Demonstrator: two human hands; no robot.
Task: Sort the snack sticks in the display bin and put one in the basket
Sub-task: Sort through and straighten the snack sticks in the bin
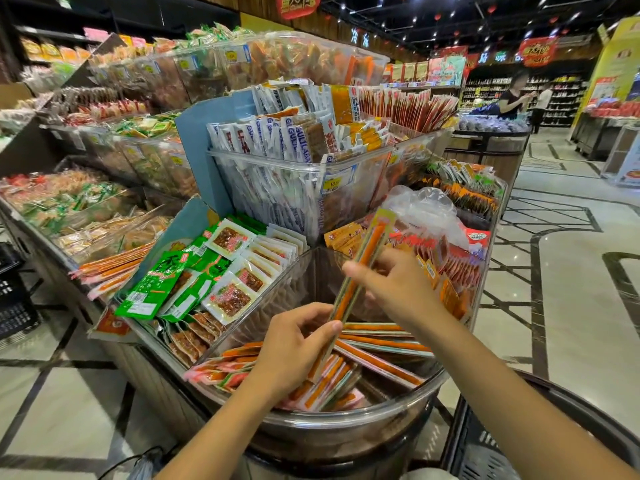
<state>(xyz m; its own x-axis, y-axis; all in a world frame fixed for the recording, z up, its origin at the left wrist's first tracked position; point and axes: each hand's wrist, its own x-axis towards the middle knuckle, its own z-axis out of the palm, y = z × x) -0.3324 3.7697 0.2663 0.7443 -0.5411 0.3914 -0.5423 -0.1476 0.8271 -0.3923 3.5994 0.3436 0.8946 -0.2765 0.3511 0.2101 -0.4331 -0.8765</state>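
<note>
Shop: supermarket aisle with a tiled floor (pixel 568 271), and a tiered stand of clear tubs heaped with packets.
Neighbours: green packets (pixel 166 285) in the tub to the left, white packets (pixel 277 140) one tier up, and a crumpled plastic bag (pixel 422 206) behind the hands.
Display bin (pixel 398 403): the rounded clear tub at the front corner of the stand, right under the hands.
Loose sticks (pixel 381 344): orange ones lying crisscross on the bin's bottom, some fanned to the right, others bunched low on the left.
Held stick (pixel 367 258): raised above the bin and tilted, with its top end up and to the right. It may be more than one pressed together; I cannot tell.
Left hand (pixel 298 344): fingers curled round the lower part of the held stick.
Right hand (pixel 391 285): pinching the held stick about halfway up.
Basket (pixel 561 389): dark rim at the person's right side, below the bin. Nothing shows inside it from here.
Step, as I judge it: squaring up what is held before laying it down or choosing one.
Doing it well: keep both grips light so the wrapper does not crease, and lay the stick parallel to the fanned ones rather than across them. Then carry a single stick low over the bin's rim to the basket.
</note>
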